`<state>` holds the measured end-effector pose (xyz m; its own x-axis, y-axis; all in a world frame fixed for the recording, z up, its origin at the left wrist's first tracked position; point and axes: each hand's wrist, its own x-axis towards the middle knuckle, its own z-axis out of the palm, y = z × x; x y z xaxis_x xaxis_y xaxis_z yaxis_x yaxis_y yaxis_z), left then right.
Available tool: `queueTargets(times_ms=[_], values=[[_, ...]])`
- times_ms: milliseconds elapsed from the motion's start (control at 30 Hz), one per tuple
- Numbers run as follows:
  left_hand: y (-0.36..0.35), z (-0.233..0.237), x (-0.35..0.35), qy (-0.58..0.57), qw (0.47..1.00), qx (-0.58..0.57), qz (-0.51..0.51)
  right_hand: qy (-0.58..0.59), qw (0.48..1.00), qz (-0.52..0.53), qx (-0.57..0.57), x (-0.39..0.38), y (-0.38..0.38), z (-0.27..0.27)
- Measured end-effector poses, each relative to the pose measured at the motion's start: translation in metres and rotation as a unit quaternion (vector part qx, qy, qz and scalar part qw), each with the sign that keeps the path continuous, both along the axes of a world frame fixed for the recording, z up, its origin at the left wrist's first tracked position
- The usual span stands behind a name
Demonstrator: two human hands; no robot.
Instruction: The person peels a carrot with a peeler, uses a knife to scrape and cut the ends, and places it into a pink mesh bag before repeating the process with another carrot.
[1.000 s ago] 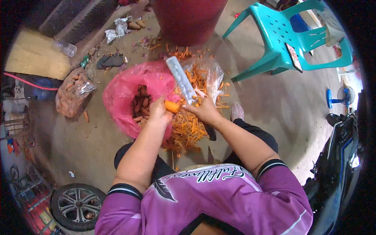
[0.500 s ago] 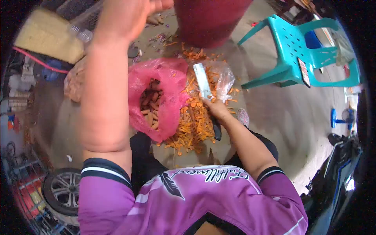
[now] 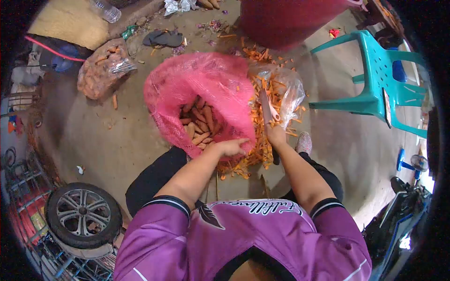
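A pink mesh bag [image 3: 164, 89] lies open before me, with several long brownish roots [image 3: 200, 122] inside. At its near right rim is my left hand [image 3: 232, 147], fingers closed on the mesh. My right hand [image 3: 276, 134] grips a large knife [image 3: 266, 105]; its blade points away from me and its dark handle end sticks out below the hand. Under and around the knife, orange cut strips [image 3: 241, 166] are heaped on the floor, partly beside a clear plastic bag [image 3: 294, 91].
A dark red tub [image 3: 281, 23] stands beyond the pile. To the right is a green plastic chair [image 3: 370, 89] with a phone on it. A filled clear bag [image 3: 101, 75] and a dark sandal [image 3: 163, 39] lie at upper left; a wheel [image 3: 83, 215] is at lower left.
My left hand has come down from the upper left to the pink bag's rim. The bag's mesh now spreads wider. My right hand keeps the knife, its blade now seen more edge-on.
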<state>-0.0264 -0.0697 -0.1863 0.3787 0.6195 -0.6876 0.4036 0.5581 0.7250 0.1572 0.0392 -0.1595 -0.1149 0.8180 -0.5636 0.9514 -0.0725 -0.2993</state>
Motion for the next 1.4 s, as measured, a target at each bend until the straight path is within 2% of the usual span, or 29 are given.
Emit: queueTargets(times_ms=[67,100,133,167,200,233,267,300,367,400,433,533,567,667,767,800,833,867,933,967,1033,1067,1100,1133,1167,1267,1300,1367,1400], values=[[0.022,0.015,-0.03,-0.195,0.951,-0.215,0.103,0.009,0.999,0.029,0.034,-0.01,0.004,-0.015],[0.022,0.009,-0.045,-0.211,0.905,-0.25,0.271,0.02,0.998,0.025,0.046,-0.019,0.006,-0.02],[0.022,0.003,-0.064,-0.17,0.848,-0.242,0.44,0.031,0.998,0.021,0.059,-0.027,0.007,-0.024],[0.019,-0.016,-0.082,-0.061,0.827,-0.184,0.528,0.097,0.994,-0.003,0.042,-0.032,0.01,-0.011],[0.018,-0.021,-0.103,-0.023,0.809,-0.22,0.545,0.098,0.991,-0.01,0.095,-0.03,0.012,-0.028],[0.009,-0.024,-0.109,0.139,0.898,-0.142,0.393,0.098,0.984,-0.016,0.149,-0.025,0.017,-0.051],[0.017,0.03,-0.108,0.324,0.915,-0.071,0.229,0.097,0.974,-0.023,0.204,-0.019,0.024,-0.068],[-0.012,-0.019,-0.123,0.442,0.888,0.088,0.091,0.084,0.973,-0.018,0.213,-0.013,0.031,-0.073],[-0.059,-0.097,-0.115,0.581,0.774,0.253,-0.004,0.051,0.981,0.031,0.182,0.001,0.044,-0.085],[-0.066,-0.108,-0.107,0.599,0.764,0.239,0.015,0.034,0.984,0.055,0.166,0.007,0.047,-0.091],[-0.072,-0.117,-0.099,0.617,0.754,0.225,0.034,0.025,0.994,-0.027,0.1,0.007,0.046,-0.099],[-0.057,-0.086,-0.086,0.588,0.801,0.115,0.009,-0.059,0.99,0.111,0.056,0.012,0.054,-0.122],[-0.05,-0.077,-0.085,0.578,0.813,0.078,0.001,-0.066,0.997,0.045,0.009,0.006,0.054,-0.11],[-0.039,-0.08,-0.09,0.568,0.822,0.039,-0.015,-0.181,0.971,0.152,0.03,-0.004,0.056,-0.091],[-0.025,-0.072,-0.104,0.561,0.824,0.071,-0.04,-0.142,0.964,0.185,0.126,0.009,0.052,-0.116],[-0.018,-0.067,-0.109,0.556,0.825,0.087,-0.05,-0.117,0.979,0.137,0.098,0.006,0.051,-0.106],[-0.02,-0.083,-0.12,0.437,0.888,0.063,0.128,-0.092,0.989,0.089,0.072,0.003,0.051,-0.093],[-0.027,-0.113,-0.135,0.295,0.907,0.036,0.3,-0.067,0.996,0.042,0.045,0.0,0.052,-0.078],[-0.013,-0.098,-0.138,0.101,0.83,-0.065,0.545,-0.032,0.998,0.024,0.041,0.0,0.053,-0.055],[0.015,-0.043,-0.125,0.063,0.767,-0.135,0.624,-0.012,0.999,0.015,0.04,-0.002,0.053,-0.043],[0.033,-0.007,-0.125,0.146,0.811,-0.092,0.559,-0.041,0.998,0.004,0.05,-0.008,0.058,-0.02],[0.027,-0.018,-0.133,0.266,0.88,0.02,0.393,-0.057,0.997,-0.002,0.055,-0.009,0.059,-0.01],[0.021,-0.029,-0.14,0.372,0.896,0.13,0.205,-0.033,0.996,0.019,0.076,-0.005,0.06,-0.01],[0.019,-0.029,-0.144,0.459,0.858,0.232,0.007,-0.009,0.994,0.041,0.098,0.002,0.061,-0.017],[0.039,0.036,-0.122,0.328,0.906,0.066,0.258,0.015,0.991,0.064,0.12,0.006,0.061,-0.017],[0.057,0.107,-0.114,-0.002,0.924,-0.11,0.366,0.081,0.985,0.116,0.103,0.004,0.06,0.042],[0.058,0.123,-0.11,-0.038,0.928,-0.066,0.366,0.035,0.986,0.122,0.104,0.001,0.058,0.066],[0.056,0.153,-0.098,-0.111,0.927,0.02,0.358,0.118,0.986,0.043,0.112,0.006,0.051,0.091],[0.055,0.176,-0.088,-0.082,0.925,0.064,0.366,0.16,0.98,0.003,0.117,0.008,0.047,0.108]])
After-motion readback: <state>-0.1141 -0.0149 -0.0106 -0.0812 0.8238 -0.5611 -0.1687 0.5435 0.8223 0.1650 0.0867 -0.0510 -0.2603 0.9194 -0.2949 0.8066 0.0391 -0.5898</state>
